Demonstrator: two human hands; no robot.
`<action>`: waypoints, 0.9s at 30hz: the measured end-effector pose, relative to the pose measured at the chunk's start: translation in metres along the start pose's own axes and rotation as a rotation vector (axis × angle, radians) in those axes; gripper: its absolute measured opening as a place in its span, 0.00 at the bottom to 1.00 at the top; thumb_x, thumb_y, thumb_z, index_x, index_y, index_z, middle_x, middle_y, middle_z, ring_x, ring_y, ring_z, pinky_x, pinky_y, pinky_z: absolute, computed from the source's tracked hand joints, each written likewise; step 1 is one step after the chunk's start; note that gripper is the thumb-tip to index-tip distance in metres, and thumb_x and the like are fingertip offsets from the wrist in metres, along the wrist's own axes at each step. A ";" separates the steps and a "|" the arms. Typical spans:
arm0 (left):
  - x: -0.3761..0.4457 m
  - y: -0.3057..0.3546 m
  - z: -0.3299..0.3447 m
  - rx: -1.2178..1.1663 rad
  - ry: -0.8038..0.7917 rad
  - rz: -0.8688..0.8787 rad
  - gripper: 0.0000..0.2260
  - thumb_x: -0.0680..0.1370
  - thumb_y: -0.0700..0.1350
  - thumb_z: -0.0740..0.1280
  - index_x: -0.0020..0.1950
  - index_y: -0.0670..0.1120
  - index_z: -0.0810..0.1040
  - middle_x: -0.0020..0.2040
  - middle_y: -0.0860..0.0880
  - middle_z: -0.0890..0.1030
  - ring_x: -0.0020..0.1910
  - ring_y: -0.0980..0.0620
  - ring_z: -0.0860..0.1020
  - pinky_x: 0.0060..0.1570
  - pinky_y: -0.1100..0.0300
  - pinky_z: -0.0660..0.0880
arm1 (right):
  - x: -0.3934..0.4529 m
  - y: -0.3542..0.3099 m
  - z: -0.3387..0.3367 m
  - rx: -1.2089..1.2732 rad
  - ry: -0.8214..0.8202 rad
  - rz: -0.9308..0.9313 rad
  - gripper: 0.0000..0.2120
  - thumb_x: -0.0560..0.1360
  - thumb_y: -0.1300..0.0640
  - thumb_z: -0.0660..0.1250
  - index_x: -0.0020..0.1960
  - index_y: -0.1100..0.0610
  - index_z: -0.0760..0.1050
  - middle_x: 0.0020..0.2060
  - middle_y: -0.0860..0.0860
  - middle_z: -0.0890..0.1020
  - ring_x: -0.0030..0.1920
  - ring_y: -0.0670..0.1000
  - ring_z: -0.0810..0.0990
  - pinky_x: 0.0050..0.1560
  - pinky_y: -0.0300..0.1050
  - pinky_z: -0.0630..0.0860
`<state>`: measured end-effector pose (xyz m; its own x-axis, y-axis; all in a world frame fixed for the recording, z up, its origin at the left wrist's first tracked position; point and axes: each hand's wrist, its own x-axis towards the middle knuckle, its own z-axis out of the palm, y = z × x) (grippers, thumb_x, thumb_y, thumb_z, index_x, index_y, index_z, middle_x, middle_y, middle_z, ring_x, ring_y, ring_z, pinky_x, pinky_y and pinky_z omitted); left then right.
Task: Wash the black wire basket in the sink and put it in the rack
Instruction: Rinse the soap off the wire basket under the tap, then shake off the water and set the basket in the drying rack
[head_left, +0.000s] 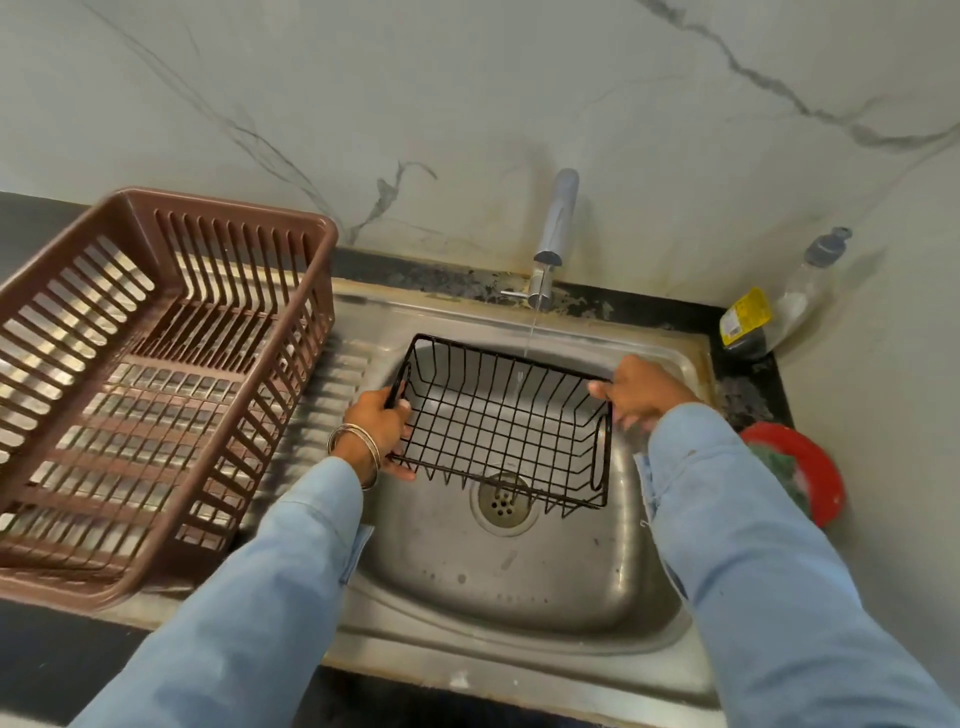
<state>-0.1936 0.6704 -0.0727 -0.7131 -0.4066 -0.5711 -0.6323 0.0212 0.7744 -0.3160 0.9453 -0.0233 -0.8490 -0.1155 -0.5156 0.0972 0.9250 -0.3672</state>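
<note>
The work surface is a stainless steel sink (519, 587) with a ribbed drainboard on its left, set into a dark stone counter (47, 660). The wall behind is pale marble-look panelling (467, 93) with grey veins. A chrome tap (553, 228) stands at the rear edge of the basin, and a thin stream of water runs from it.

The black wire basket (498, 415) is held above the basin, open side up, over the round drain (504, 501); the stream passes through its far part. The left hand (376, 415) grips the basket's left end, fingers curled around the wire handle, with metal bangles on the wrist. The right hand (641, 389) holds the top rim at the right end, thumb over the wire; its fingers are blurred. Both arms wear light blue sleeves.

A brown slatted plastic rack (150, 374) stands on the drainboard, just left of the basin.

In the rear right corner, a clear bottle (810, 280) leans against the wall beside a dark container with a yellow label (745, 317); the print is too small to read. A red dish holding a green scrubber (805, 467) sits to the right of the sink.
</note>
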 end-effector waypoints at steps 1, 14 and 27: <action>0.000 0.001 -0.003 0.002 0.005 -0.001 0.14 0.83 0.42 0.58 0.67 0.45 0.72 0.46 0.42 0.75 0.44 0.40 0.76 0.32 0.38 0.80 | 0.008 -0.010 -0.001 -0.074 0.142 -0.099 0.11 0.79 0.52 0.63 0.44 0.60 0.74 0.37 0.55 0.80 0.39 0.53 0.81 0.43 0.46 0.77; 0.006 0.000 0.005 -0.007 0.067 -0.033 0.14 0.81 0.43 0.62 0.67 0.48 0.74 0.60 0.39 0.74 0.55 0.33 0.76 0.27 0.46 0.80 | 0.104 -0.108 0.007 -0.251 0.042 -0.691 0.23 0.74 0.72 0.59 0.68 0.60 0.68 0.58 0.57 0.76 0.60 0.58 0.74 0.63 0.55 0.69; 0.005 -0.010 0.008 -0.077 0.075 -0.049 0.14 0.82 0.43 0.61 0.68 0.47 0.73 0.46 0.43 0.76 0.48 0.36 0.78 0.33 0.40 0.80 | 0.080 -0.067 -0.017 1.145 0.092 -0.358 0.12 0.75 0.72 0.62 0.51 0.57 0.76 0.46 0.53 0.79 0.52 0.53 0.79 0.54 0.46 0.79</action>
<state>-0.1934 0.6751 -0.0856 -0.6555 -0.4728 -0.5888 -0.6385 -0.0693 0.7665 -0.3990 0.8804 -0.0269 -0.9515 -0.2305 -0.2037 0.2135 -0.0181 -0.9768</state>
